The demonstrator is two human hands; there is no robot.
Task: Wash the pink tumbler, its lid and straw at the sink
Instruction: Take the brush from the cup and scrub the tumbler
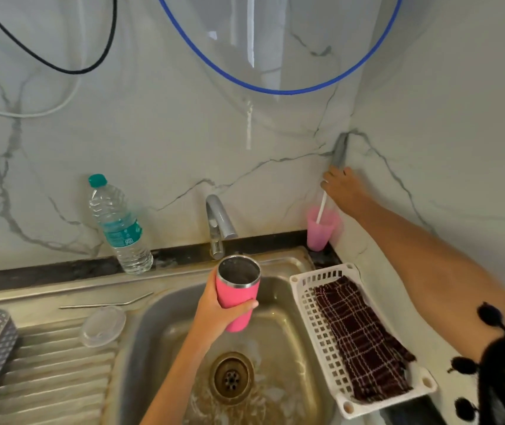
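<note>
- Marble-veined wall tiles back a steel sink (291,332), its basin wet around the drain.
- Just below the tap (219,227), the pink tumbler (237,297) is held upright over the basin, lid off. The left hand (217,314) wraps fingers and thumb round its lower body.
- Left of the tap, on the drainboard, the clear lid (103,326) and metal straw (107,304) lie near each other, neither hand on them.
- Right of the tap, in the corner, the right hand (341,185) curls its fingers round a grey handle (338,150). Its white stem drops into a pink cup (320,230), so it is probably a brush.
- Further right of the tap, a white basket (306,305) holds a checked cloth (361,338).
- By my reading this is early work: the tumbler awaits scrubbing, and the lid and straw are not yet washed.
</note>
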